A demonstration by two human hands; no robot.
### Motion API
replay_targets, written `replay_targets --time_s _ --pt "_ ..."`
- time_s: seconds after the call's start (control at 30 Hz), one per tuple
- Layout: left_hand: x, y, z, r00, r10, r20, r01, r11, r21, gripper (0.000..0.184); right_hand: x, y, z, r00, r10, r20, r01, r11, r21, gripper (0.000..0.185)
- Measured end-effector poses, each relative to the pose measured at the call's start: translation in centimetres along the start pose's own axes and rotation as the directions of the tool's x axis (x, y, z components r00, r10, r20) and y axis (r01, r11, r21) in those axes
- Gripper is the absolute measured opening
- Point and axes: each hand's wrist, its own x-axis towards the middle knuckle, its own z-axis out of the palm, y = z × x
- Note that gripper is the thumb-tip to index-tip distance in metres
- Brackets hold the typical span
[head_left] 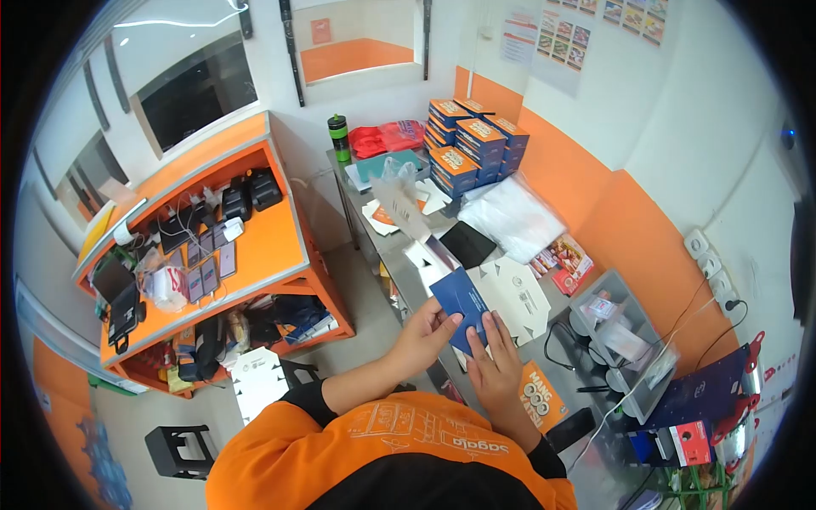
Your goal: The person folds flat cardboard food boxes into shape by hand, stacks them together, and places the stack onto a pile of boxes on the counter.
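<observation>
A blue cardboard box (460,299), partly folded with its pale flaps standing up at the far end, is held between both my hands over the metal table. My left hand (427,337) grips its near left side, thumb on the blue face. My right hand (495,364) has its fingers on the near right part of the same box. Just beyond the right hand lies a flat white carton sheet (517,299) with small print. Beside the right wrist rests an orange printed carton (542,396).
Stacked blue and orange boxes (478,140) stand at the table's far end, near clear plastic bags (512,217) and a black tablet (467,245). A grey bin (625,340) with cables is at right. An orange shelf (255,280) with phones stands left, a black stool (180,450) below.
</observation>
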Motion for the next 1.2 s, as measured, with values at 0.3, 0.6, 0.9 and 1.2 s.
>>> replay_targets --time_s 0.3,0.6,0.9,1.2 --pt "0.7 -1.9 1.8 0.989 -0.094 0.114 0.106 0.989 -0.103 0.03 -2.7 1.5 -2.4 0.997 0.031 -0.064 -0.023 0.993 0.118 0.05" --pt "1.1 -4.8 5.4 0.977 -0.118 0.175 0.16 0.955 -0.249 0.018 -5.5 1.7 -4.3 0.985 0.086 -0.153 -0.093 0.995 -0.039 0.052" --pt "1.4 -5.2 8.3 0.97 -0.088 0.226 0.108 0.991 -0.078 0.01 -7.3 2.7 -5.8 0.969 0.151 -0.196 -0.18 0.974 -0.139 0.054" --pt "0.8 -4.6 8.2 0.938 -0.195 0.286 0.101 0.944 0.313 0.029 -7.9 4.3 -4.8 0.947 0.232 -0.222 -0.258 0.962 -0.094 0.058"
